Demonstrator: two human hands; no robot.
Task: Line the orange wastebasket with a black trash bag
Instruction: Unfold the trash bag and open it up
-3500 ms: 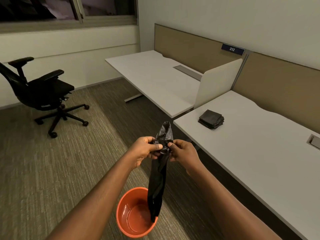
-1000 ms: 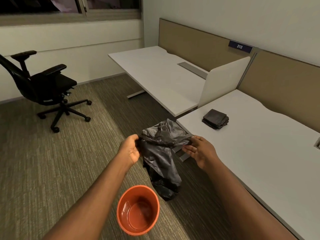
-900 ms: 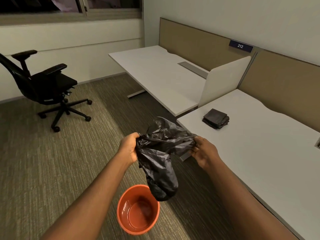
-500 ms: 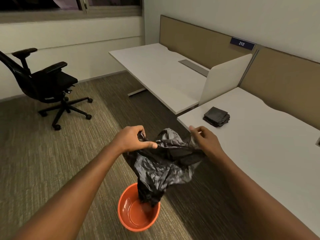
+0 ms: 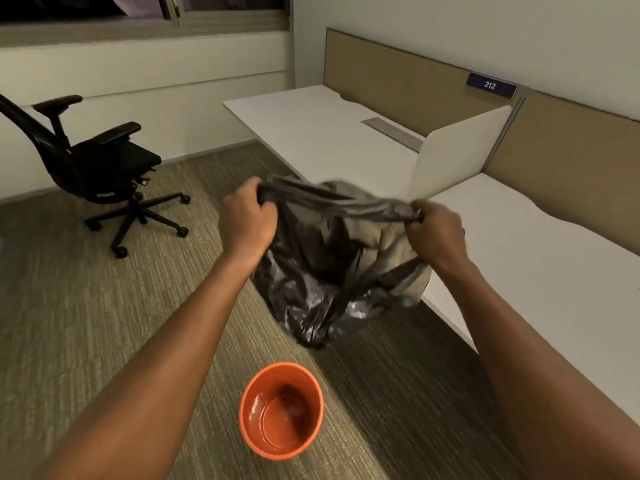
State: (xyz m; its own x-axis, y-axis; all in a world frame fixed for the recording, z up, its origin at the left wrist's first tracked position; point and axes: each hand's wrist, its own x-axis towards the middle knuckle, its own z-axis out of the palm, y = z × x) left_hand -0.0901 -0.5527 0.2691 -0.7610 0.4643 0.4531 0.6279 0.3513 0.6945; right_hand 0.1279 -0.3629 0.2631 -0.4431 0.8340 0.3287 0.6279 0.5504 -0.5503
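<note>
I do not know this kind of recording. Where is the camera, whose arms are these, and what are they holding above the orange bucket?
There is no machine here. A person wears one wide-angle camera on the head, so you look forward and down along that person's own bare arms. The left hand and the right hand each grip one side of the mouth of a black trash bag and stretch it open in the air. The bag is blurred, so it is probably being shaken. Its bottom hangs above the carpet, not inside the orange wastebasket, which stands open on the floor nearer the person. To the right are white desks; a black office chair stands at the left.
</note>
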